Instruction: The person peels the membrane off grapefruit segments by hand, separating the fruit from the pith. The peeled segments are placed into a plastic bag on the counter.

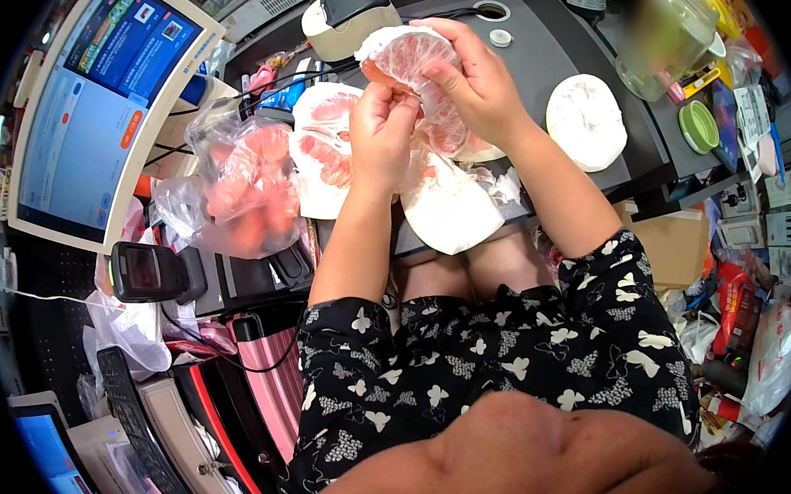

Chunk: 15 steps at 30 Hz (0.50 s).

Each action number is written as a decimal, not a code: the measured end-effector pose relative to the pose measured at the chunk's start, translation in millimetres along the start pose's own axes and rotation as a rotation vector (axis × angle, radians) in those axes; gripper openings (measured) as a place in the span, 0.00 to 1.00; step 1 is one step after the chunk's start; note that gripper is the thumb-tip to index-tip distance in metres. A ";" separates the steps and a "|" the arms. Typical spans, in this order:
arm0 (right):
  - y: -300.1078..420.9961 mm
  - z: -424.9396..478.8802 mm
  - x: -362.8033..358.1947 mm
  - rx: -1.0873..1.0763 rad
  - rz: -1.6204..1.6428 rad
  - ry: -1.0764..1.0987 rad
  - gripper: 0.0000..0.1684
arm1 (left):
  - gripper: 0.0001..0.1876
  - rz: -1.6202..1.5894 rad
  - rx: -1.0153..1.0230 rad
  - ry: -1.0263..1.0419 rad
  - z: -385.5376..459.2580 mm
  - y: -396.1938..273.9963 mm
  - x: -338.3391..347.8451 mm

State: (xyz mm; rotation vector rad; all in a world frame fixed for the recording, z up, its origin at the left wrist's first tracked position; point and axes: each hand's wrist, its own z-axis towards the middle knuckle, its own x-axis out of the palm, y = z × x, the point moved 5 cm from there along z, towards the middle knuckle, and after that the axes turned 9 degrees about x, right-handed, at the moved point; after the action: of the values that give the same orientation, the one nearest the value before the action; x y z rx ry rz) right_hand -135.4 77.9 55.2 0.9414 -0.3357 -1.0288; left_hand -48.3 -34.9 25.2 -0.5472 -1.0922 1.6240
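Observation:
A peeled piece of red pomelo (405, 53), with pink flesh and white membrane, is held up in my right hand (474, 83), thumb across its face. My left hand (382, 135) pinches the lower edge of this piece, its fingertips partly hidden. Below my hands lies a thick white pomelo rind (454, 210) with membrane scraps (506, 186) beside it. Left of my left hand rests a pomelo portion (323, 163) with pink flesh in white pith. A clear plastic bag (251, 192) farther left holds peeled pink segments. Another white rind piece (586, 123) lies on the desk at the right.
A monitor (101, 104) stands at the left, with a handheld scanner or terminal (146, 273) below it. Behind my hands are a small printer-like device (347, 20), cables and a tape roll (500, 38). A clear jar (664, 46) and green lid (698, 127) are at the right.

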 end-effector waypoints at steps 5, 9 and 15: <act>-2.0 0.2 2.7 -0.020 -0.038 0.007 0.24 | 0.06 0.045 -0.017 -0.016 0.9 4.0 2.7; -3.0 -1.1 4.7 0.117 0.028 0.058 0.23 | 0.07 0.185 -0.068 0.040 2.8 8.4 -4.2; -35.4 -1.9 15.4 0.663 0.781 0.254 0.17 | 0.07 -0.078 -0.095 0.054 0.6 -9.2 11.1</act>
State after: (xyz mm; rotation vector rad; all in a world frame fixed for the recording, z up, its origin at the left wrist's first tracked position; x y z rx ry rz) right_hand -146.8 59.4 23.3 1.3559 -0.7800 -0.0565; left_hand -47.9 -24.6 35.3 -0.6002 -1.1409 1.4882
